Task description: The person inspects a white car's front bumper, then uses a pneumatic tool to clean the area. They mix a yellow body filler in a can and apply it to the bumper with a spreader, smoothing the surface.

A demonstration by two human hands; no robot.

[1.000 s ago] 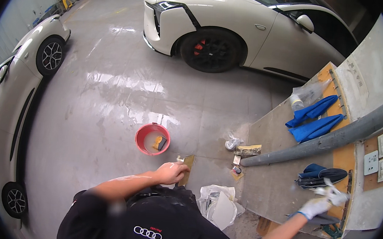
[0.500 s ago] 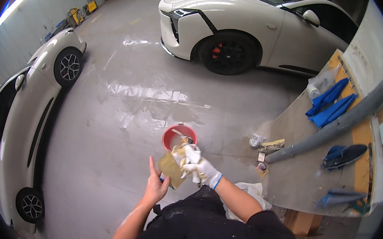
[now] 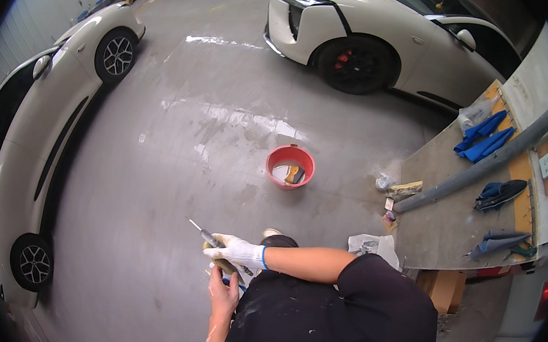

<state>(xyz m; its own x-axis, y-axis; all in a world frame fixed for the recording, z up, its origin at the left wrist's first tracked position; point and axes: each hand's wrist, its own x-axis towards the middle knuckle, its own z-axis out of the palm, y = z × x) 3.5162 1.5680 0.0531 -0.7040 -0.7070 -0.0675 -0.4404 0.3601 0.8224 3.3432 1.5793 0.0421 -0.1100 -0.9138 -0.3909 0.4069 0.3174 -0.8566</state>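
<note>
My right hand (image 3: 234,250), in a white work glove with a blue cuff, grips a slim grey tool (image 3: 208,236) with a thin metal tip pointing up and left. The tool's exact kind is unclear. Just below is my bare left hand (image 3: 225,291), its fingers closed on a flat yellowish pad (image 3: 231,271), mostly hidden by the glove. A bit of blue shows beside that hand. Ahead and to the right, a red bucket (image 3: 311,168) stands on the floor, apart from both hands. Cloudy liquid and a yellow-and-dark object (image 3: 295,174) are inside it.
White cars stand at the left (image 3: 60,130) and far right (image 3: 423,60). On the right a board (image 3: 435,206) carries blue cloths (image 3: 484,142), with a grey pipe (image 3: 479,167) across it. White sheeting (image 3: 375,247) and a cardboard box (image 3: 444,289) lie near my right side.
Both hands have drawn back from beside the bucket toward my body. The flat pad has turned from face-on to nearly edge-on, and the thin-tipped tool shows clearly in my right hand.
</note>
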